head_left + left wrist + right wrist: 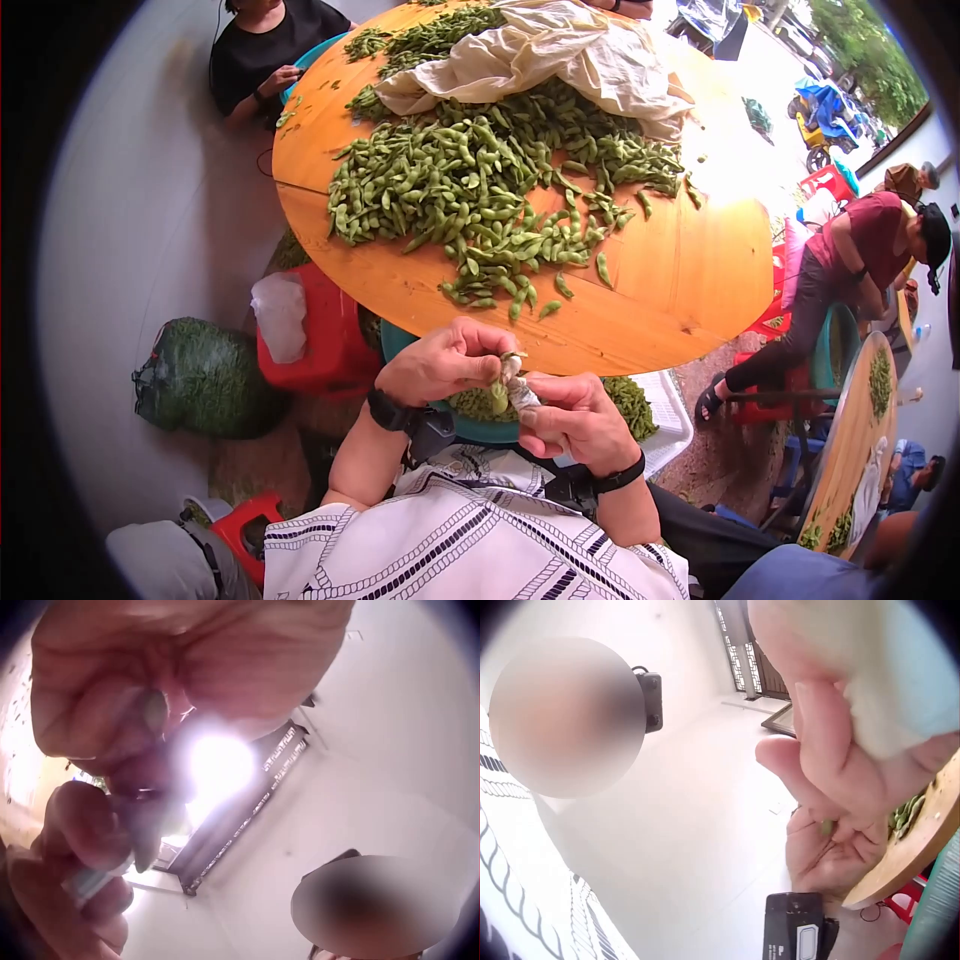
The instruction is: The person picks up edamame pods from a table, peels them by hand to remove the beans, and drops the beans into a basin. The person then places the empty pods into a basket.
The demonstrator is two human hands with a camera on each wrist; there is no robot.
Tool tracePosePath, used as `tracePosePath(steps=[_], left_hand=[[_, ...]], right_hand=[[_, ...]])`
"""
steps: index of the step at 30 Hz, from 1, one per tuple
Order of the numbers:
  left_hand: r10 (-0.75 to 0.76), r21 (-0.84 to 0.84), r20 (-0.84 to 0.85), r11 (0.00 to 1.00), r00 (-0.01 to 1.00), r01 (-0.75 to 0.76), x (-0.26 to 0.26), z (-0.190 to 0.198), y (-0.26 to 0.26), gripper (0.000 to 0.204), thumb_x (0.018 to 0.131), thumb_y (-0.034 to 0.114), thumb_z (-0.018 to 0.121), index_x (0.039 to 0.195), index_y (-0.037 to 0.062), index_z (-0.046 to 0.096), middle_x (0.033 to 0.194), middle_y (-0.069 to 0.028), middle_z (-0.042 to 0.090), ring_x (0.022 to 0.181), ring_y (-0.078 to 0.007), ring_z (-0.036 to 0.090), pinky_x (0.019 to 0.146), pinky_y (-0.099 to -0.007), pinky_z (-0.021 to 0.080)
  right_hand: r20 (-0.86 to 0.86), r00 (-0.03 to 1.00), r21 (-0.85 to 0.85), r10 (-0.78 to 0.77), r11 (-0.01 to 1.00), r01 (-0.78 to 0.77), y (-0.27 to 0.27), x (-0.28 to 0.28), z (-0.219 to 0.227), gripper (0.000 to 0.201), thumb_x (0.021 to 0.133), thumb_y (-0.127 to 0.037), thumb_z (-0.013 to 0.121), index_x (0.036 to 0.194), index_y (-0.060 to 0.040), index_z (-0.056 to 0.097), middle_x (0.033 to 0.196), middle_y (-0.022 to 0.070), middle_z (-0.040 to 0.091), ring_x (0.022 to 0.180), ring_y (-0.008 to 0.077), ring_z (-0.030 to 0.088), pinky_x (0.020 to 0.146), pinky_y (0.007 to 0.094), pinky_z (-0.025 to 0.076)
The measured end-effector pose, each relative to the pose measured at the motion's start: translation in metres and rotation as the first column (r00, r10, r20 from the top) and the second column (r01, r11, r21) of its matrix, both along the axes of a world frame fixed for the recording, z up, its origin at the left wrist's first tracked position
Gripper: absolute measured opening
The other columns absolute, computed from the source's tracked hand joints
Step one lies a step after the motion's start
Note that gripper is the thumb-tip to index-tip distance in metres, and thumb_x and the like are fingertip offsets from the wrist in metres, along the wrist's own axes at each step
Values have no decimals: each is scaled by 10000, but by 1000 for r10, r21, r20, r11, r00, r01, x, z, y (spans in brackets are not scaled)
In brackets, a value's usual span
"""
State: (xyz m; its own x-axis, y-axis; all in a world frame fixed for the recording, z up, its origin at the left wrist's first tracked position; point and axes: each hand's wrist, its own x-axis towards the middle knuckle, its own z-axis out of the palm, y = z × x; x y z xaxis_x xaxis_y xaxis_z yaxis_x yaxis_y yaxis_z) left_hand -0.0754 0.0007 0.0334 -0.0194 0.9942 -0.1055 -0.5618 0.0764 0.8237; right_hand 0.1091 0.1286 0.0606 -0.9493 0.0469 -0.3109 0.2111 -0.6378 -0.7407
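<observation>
My left hand (455, 358) pinches a green soybean pod (499, 398) between thumb and fingers, just past the table edge. Against it comes my right hand (578, 418), its fingers curled and a white-wrapped digit (522, 393) pressed at the pod. In the left wrist view the fingers of both hands meet around the pod, which is mostly hidden. Below the hands sits a green basin (398, 340) holding green beans. A large heap of soybean pods (430, 180) covers much of the round wooden table (680, 290) in front.
A cream cloth (560, 50) lies over the back of the heap. To the right of the basin stands a white basket (680, 425) with green contents. A red stool (318, 335) and a full green sack (205, 375) are at the left. Other people sit around.
</observation>
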Motion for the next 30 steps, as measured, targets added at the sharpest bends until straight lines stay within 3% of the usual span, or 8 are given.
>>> tracePosePath(steps=[5, 7, 11, 16, 18, 22, 28, 30], left_hand=[[290, -112, -203, 942, 935, -316, 21, -4, 10, 306, 889, 301, 738, 959, 44, 589, 823, 56, 522, 684, -40, 460, 617, -184, 385], [447, 67, -616, 850, 649, -522, 30, -4, 13, 286, 856, 202, 785, 989, 43, 588, 810, 68, 524, 743, -13, 493, 650, -174, 433], [455, -29, -445, 854, 771, -520, 29, 5, 11, 256, 805, 76, 811, 974, 16, 628, 841, 41, 618, 770, -21, 562, 677, -172, 478], [454, -2, -337, 876, 825, -483, 25, 2, 8, 190, 840, 47, 765, 990, -8, 662, 869, -4, 676, 762, -49, 617, 664, -187, 507], [455, 0, -296, 880, 840, -476, 23, -2, 9, 168, 871, 54, 735, 1011, -15, 671, 859, -11, 683, 746, -54, 625, 658, -194, 514], [486, -34, -177, 866, 856, -499, 27, -15, 12, 135, 897, 60, 701, 1012, 2, 660, 880, -25, 688, 759, -81, 644, 677, -229, 535], [553, -76, 22, 831, 833, -551, 39, -19, 14, 131, 889, 38, 704, 1013, 16, 667, 909, -4, 680, 812, -71, 631, 711, -222, 511], [541, -60, 60, 841, 839, -538, 39, -17, 14, 144, 886, 28, 703, 1024, 21, 663, 929, 0, 678, 838, -67, 627, 729, -219, 505]], right_hand=[[-11, 981, 279, -191, 942, 187, -9, -7, -15, 243, 896, 53, 559, 1131, 55, 621, 933, 69, 615, 568, 89, 564, 477, 231, 415], [-312, 922, 850, -229, 367, 379, -22, -11, -16, 331, 828, 118, 554, 1152, 62, 599, 1016, 141, 620, 631, 204, 646, 534, 295, 501], [-389, 889, 918, -242, -19, 396, -35, -10, -11, 422, 750, 156, 544, 1157, 55, 589, 1084, 202, 595, 823, 329, 668, 630, 366, 543], [-362, 886, 888, -289, 181, 422, -24, -5, -6, 399, 776, 138, 553, 1165, 56, 589, 1062, 180, 608, 771, 278, 687, 591, 326, 532], [-171, 930, 700, -325, 625, 347, -14, -3, -9, 329, 816, 99, 594, 1142, 54, 601, 1008, 134, 614, 664, 182, 676, 540, 272, 507], [-143, 924, 572, -354, 732, 369, -12, -5, -12, 269, 851, 58, 619, 1120, 50, 617, 944, 96, 602, 593, 111, 641, 508, 238, 483], [-373, 820, 780, -434, 333, 531, -17, -14, -31, 120, 863, 25, 643, 984, 31, 639, 767, 23, 583, 528, 90, 551, 476, 216, 418], [-131, 836, 540, -534, 668, 511, -15, -15, -26, 95, 826, 22, 687, 898, 17, 625, 703, 23, 565, 525, 104, 522, 478, 235, 399]])
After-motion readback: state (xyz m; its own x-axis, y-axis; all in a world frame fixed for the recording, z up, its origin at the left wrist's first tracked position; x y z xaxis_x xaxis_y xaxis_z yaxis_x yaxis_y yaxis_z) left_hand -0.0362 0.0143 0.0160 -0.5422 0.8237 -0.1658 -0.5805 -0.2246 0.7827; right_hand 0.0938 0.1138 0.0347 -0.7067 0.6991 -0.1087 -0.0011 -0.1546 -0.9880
